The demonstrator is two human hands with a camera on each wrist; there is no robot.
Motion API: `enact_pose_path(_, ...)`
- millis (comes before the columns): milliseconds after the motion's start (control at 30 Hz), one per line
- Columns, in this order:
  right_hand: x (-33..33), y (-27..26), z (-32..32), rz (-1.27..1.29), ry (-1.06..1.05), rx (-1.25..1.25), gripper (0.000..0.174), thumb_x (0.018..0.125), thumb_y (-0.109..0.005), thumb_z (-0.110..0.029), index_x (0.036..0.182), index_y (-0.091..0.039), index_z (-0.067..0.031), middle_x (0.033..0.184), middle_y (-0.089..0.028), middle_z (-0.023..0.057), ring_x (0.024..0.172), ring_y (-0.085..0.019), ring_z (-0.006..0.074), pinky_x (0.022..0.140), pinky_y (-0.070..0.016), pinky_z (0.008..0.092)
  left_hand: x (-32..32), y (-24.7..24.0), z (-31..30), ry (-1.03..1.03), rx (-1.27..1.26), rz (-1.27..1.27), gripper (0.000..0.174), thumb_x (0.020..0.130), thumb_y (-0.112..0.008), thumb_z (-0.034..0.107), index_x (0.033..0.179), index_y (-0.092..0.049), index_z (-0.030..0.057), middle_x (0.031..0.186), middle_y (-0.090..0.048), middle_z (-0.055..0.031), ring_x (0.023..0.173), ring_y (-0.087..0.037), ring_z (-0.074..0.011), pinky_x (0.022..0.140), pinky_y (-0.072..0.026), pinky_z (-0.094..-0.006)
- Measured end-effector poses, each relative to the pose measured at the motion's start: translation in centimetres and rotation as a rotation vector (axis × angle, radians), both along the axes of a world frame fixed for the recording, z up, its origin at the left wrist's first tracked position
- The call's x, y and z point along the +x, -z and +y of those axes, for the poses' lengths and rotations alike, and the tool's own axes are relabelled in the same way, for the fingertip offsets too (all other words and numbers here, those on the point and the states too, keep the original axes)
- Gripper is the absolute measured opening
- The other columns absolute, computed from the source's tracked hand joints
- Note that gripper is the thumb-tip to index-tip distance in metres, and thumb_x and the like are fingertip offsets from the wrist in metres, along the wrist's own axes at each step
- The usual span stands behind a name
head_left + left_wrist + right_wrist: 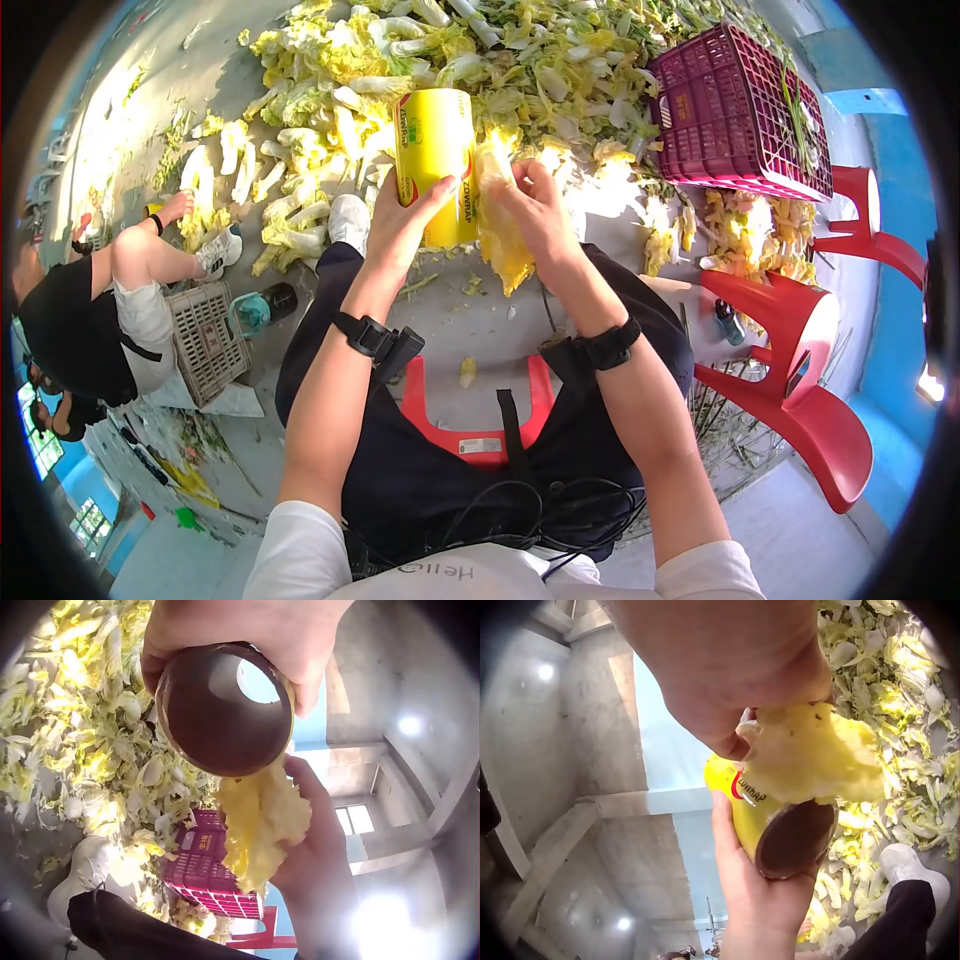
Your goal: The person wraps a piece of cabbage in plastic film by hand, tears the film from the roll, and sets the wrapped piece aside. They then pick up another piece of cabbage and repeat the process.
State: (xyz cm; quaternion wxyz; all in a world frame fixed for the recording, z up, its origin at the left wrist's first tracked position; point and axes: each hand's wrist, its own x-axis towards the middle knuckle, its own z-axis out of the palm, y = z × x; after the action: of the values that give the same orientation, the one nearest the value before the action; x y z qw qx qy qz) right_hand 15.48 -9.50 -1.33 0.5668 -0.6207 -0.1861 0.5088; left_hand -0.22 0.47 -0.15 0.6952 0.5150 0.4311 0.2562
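Note:
A yellow roll of plastic wrap (pixel 433 130) stands upright before me in the head view, with red and dark lettering on its side. My left hand (pixel 402 222) grips it near its lower end, thumb across the front. In the left wrist view the brown hollow core (pixel 217 712) of the roll faces the camera. My right hand (pixel 540 215) pinches a limp yellow cabbage leaf (pixel 508 255) that hangs right beside the roll. From the right wrist, the leaf (pixel 814 754) overlaps part of the roll (pixel 742 806), and the left hand (pixel 761 900) supports it from below.
A heap of loose cabbage leaves (pixel 560 75) covers the floor ahead. At the right stand a maroon crate (pixel 705 110) and red chairs (pixel 790 330). Another person (pixel 90 310) sits at the left near a beige crate (pixel 205 335). Between my legs shows a red stool (pixel 480 445).

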Motion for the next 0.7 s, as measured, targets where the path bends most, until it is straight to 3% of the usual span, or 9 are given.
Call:
enact_pose_path(67,-0.7,-1.8,0.3,0.143,0.044,-0.025,0.015,0.090,-0.066,-0.013,0.096,-0.058,-0.0018,0.089,-0.065,0.0024,0.078,-0.059,0.0083,0.066,-0.0478,0.0274,0.0,0.3,-0.1,0.029,0.031,-0.015,0.064,0.086,-0.082,0.034,0.131,-0.054,-0.0017,0.119,-0.067,-0.0101,0.107,-0.064,-0.0169,0.096,-0.0496,-0.0318)
enact_pose_path(167,-0.6,-0.5,0.4,0.062,-0.063,0.107,0.017,0.090,-0.065,-0.014,0.098,-0.060,-0.0006,0.086,-0.065,0.0040,0.075,-0.058,0.0091,0.064,-0.0478,0.0295,0.3,0.5,-0.5,0.029,0.030,-0.052,0.064,0.086,-0.082,0.033,0.131,-0.054,-0.0019,0.118,-0.067,-0.0102,0.106,-0.065,-0.0165,0.093,-0.0510,-0.0307)
enact_pose_path(400,-0.7,1.5,0.5,-0.297,0.132,-0.031,0.023,0.088,-0.063,-0.014,0.101,-0.060,0.0036,0.076,-0.063,0.0101,0.067,-0.057,0.0151,0.063,-0.0482,0.0335,0.6,-0.7,0.4,0.127,-0.008,0.083,0.058,0.088,-0.081,0.033,0.128,-0.057,-0.0008,0.109,-0.071,-0.0081,0.099,-0.067,-0.0142,0.089,-0.0525,-0.0304)
enact_pose_path(533,-1.1,0.8,1.1,-0.249,0.168,-0.010,0.020,0.088,-0.062,-0.013,0.100,-0.059,0.0026,0.075,-0.062,0.0085,0.066,-0.056,0.0162,0.061,-0.0478,0.0338,1.0,-0.5,0.5,0.036,0.222,0.452,0.068,0.079,-0.084,0.043,0.122,-0.058,-0.0025,0.106,-0.072,-0.0166,0.097,-0.071,-0.0253,0.085,-0.0548,-0.0359)
enact_pose_path(567,-1.4,0.8,1.0,-0.233,0.167,0.016,0.020,0.088,-0.062,-0.012,0.101,-0.059,0.0022,0.076,-0.062,0.0081,0.066,-0.056,0.0163,0.062,-0.0479,0.0334,1.1,0.1,0.7,0.029,0.271,0.535,0.076,0.075,-0.084,0.051,0.120,-0.058,-0.0038,0.108,-0.071,-0.0212,0.099,-0.071,-0.0330,0.087,-0.0547,-0.0404)
enact_pose_path(667,-2.1,0.0,1.1,-0.129,0.148,0.035,0.022,0.088,-0.060,-0.010,0.107,-0.059,0.0011,0.085,-0.063,0.0073,0.074,-0.057,0.0160,0.067,-0.0488,0.0320,1.1,-0.5,0.9,0.036,0.233,0.643,0.079,0.076,-0.082,0.053,0.123,-0.055,-0.0046,0.112,-0.071,-0.0217,0.102,-0.070,-0.0344,0.089,-0.0540,-0.0414)
enact_pose_path(700,-2.1,-0.2,1.1,-0.088,0.143,0.032,0.023,0.088,-0.060,-0.009,0.109,-0.058,0.0007,0.089,-0.063,0.0071,0.077,-0.057,0.0158,0.069,-0.0491,0.0315,0.7,0.7,0.9,0.032,0.252,0.575,0.083,0.077,-0.081,0.055,0.126,-0.052,-0.0059,0.115,-0.069,-0.0229,0.105,-0.069,-0.0328,0.090,-0.0536,-0.0399)
